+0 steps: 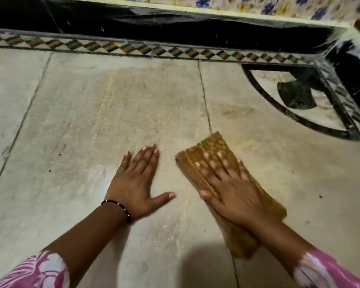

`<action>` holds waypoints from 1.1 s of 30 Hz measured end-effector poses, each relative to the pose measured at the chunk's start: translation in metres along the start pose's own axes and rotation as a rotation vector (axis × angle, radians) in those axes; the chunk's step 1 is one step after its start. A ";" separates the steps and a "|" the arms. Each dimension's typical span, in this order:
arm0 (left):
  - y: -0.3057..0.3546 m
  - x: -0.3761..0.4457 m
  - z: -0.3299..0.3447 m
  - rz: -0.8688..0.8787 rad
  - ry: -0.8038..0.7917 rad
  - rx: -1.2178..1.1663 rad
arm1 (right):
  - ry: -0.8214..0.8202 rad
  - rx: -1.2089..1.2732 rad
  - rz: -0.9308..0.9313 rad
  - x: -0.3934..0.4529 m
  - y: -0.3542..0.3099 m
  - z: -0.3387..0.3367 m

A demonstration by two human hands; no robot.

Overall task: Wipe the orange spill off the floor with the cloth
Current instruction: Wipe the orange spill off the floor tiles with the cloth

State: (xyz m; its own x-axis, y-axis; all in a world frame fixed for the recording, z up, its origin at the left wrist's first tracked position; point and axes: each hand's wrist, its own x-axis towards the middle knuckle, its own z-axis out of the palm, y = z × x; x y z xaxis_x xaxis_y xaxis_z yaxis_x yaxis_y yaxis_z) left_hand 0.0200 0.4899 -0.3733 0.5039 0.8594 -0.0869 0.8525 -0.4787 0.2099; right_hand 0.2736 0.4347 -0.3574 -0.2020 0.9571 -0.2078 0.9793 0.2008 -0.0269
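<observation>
The right hand (231,190) lies flat on the folded mustard-yellow patterned cloth (218,154), fingers straight and spread, pressing it against the pale grey stone-slab floor (50,183). The hand does not curl round the cloth; it bears down with palm and fingers only. The cloth lies just right of the floor joint running from the far border toward the near edge, its far end protruding past the fingertips, its near end under the wrist. The hand is motion-blurred.

The left hand (137,181) rests palm-down directly on the floor, just beside the cloth but apart from it, fingers straight, thumb extended toward the cloth. It holds nothing. A dark beaded bracelet (121,206) encircles its wrist.

A faint orange-tan smear (133,100) covers the slab beyond the left hand, toward the chequered tile border (133,48) at the far edge. A smaller tan patch (237,112) lies beyond the cloth.
</observation>
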 end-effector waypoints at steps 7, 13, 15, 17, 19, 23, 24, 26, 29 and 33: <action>0.000 0.000 0.000 -0.017 0.028 -0.001 | 0.084 0.083 0.488 0.002 0.104 -0.006; 0.002 0.002 -0.002 -0.022 -0.004 0.008 | 0.058 0.163 0.513 0.136 0.065 -0.030; 0.001 0.001 -0.002 -0.021 0.004 -0.003 | 0.040 0.114 0.234 0.134 0.012 -0.026; 0.000 0.002 -0.002 -0.015 0.018 -0.016 | 0.061 0.061 0.042 0.090 -0.030 -0.017; -0.001 0.002 -0.003 -0.010 0.025 -0.021 | 0.060 0.060 -0.001 0.028 -0.044 -0.006; 0.000 -0.001 -0.002 -0.022 0.028 -0.011 | 0.007 0.018 0.216 -0.033 0.003 0.004; 0.000 0.000 -0.001 -0.027 0.021 -0.006 | 0.016 0.032 0.306 -0.026 0.013 0.003; -0.001 -0.001 0.000 -0.037 0.017 0.009 | 0.050 0.072 0.462 0.006 0.016 -0.001; 0.002 -0.004 -0.003 -0.050 -0.004 -0.005 | 0.039 0.130 0.531 0.050 -0.010 -0.005; -0.022 -0.031 -0.020 -0.069 0.003 -0.034 | -0.010 0.044 0.145 0.023 -0.081 -0.002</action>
State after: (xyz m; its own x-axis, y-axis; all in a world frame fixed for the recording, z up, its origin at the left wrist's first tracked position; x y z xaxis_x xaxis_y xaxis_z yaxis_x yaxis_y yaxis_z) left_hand -0.0170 0.4768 -0.3554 0.4439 0.8906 -0.0994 0.8800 -0.4122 0.2361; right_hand 0.1897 0.4411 -0.3585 -0.0585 0.9732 -0.2223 0.9979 0.0512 -0.0386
